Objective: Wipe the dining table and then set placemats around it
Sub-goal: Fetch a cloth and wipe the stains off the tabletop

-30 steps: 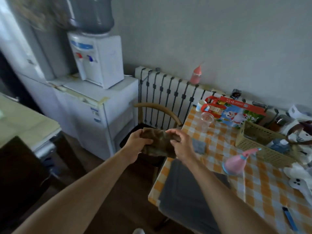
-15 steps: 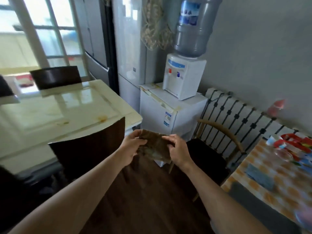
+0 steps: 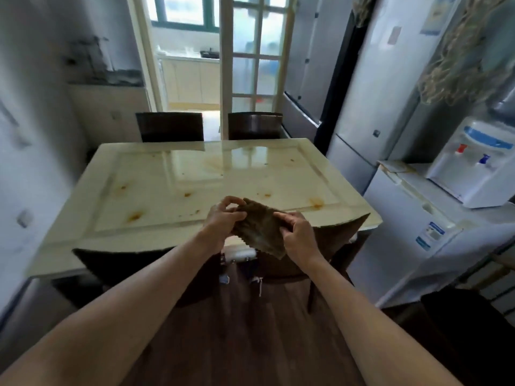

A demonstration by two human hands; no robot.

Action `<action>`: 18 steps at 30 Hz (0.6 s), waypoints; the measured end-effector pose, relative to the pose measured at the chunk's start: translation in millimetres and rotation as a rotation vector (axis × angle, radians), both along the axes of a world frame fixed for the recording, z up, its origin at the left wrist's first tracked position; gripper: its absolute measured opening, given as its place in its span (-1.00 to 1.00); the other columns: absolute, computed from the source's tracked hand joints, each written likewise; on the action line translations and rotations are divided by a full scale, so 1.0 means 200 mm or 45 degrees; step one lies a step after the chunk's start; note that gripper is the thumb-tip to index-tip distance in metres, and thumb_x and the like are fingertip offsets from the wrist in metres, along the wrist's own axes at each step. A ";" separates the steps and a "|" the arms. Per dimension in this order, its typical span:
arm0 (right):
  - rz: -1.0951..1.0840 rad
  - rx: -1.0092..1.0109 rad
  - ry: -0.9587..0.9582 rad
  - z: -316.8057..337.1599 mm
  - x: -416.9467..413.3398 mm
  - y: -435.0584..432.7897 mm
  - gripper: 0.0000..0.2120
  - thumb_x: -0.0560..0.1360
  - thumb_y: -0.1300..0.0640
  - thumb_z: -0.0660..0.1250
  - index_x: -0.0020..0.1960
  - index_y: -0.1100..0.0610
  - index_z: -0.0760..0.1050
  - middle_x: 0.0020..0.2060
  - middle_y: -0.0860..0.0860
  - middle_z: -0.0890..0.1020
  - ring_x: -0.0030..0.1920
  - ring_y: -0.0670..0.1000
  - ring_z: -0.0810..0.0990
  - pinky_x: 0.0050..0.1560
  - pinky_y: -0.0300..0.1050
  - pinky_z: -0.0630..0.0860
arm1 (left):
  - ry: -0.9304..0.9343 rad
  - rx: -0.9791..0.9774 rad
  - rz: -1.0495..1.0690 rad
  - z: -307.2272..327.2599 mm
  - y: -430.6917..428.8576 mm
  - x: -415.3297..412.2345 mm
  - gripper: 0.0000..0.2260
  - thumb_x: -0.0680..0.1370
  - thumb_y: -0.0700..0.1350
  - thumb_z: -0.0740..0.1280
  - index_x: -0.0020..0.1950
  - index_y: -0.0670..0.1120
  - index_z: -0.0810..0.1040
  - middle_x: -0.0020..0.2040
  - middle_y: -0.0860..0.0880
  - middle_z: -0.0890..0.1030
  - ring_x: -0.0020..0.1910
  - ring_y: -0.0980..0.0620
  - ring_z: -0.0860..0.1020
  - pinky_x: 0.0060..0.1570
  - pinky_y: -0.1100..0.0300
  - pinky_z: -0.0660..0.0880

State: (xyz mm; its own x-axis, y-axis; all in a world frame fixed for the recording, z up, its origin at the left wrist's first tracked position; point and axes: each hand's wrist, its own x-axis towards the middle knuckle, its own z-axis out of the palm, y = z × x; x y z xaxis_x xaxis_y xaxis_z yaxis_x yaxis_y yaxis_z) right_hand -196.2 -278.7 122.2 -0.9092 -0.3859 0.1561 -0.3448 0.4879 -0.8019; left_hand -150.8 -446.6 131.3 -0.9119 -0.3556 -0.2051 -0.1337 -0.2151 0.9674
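A cream dining table (image 3: 156,174) with a glossy top stands straight ahead, marked by several orange-brown stains. Both hands hold a brown-green cloth (image 3: 259,232) in the air just before the table's near edge. My left hand (image 3: 223,218) pinches the cloth's upper left corner. My right hand (image 3: 296,232) grips its right side. The cloth hangs partly unfolded between them. No placemats are in view.
Dark chairs stand at the table: two at the far side (image 3: 170,126) (image 3: 255,125), two at the near side (image 3: 122,263) (image 3: 337,240). A fridge (image 3: 376,79) and a water dispenser (image 3: 473,162) on a white cabinet line the right. A wall is close on the left.
The view has swung left from the checkered side table to the dining table, which is now straight ahead. Both hands kept hold of the cloth, now more spread out.
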 end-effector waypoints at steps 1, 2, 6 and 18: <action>0.035 -0.003 -0.008 0.00 0.01 -0.11 -0.68 0.53 0.40 0.21 0.27 0.28 0.50 0.05 0.07 0.51 0.08 -0.05 0.47 0.08 -0.53 0.29 | 0.002 -0.009 0.036 0.01 -0.09 0.04 -0.77 0.50 -0.41 0.27 -0.15 -0.07 0.53 -0.16 -0.11 0.56 -0.23 -0.04 0.52 -0.34 0.14 0.48; 0.074 0.004 -0.012 0.00 0.03 -0.22 -0.67 0.53 0.40 0.20 0.27 0.28 0.49 0.04 0.07 0.50 0.07 -0.05 0.46 0.07 -0.53 0.29 | 0.009 -0.006 0.073 0.01 -0.19 0.07 -0.78 0.50 -0.40 0.26 -0.15 -0.09 0.53 -0.16 -0.12 0.56 -0.22 -0.04 0.51 -0.30 0.13 0.46; 0.201 0.031 0.015 -0.02 0.06 -0.60 -0.66 0.52 0.40 0.20 0.27 0.29 0.49 0.06 0.09 0.50 0.07 -0.04 0.45 0.07 -0.48 0.26 | 0.017 0.018 0.195 0.02 -0.53 0.20 -0.81 0.53 -0.39 0.23 -0.12 -0.13 0.54 -0.14 -0.13 0.53 -0.19 -0.04 0.49 -0.22 0.11 0.44; 0.442 0.053 -0.011 -0.06 -0.14 -1.39 -0.64 0.51 0.41 0.16 0.27 0.27 0.50 0.11 0.11 0.49 0.15 0.06 0.47 0.14 -0.37 0.28 | 0.002 0.089 0.408 -0.06 -1.28 0.16 -0.71 0.51 -0.45 0.17 0.13 -0.19 0.50 0.09 -0.20 0.56 -0.07 -0.10 0.56 -0.24 0.12 0.58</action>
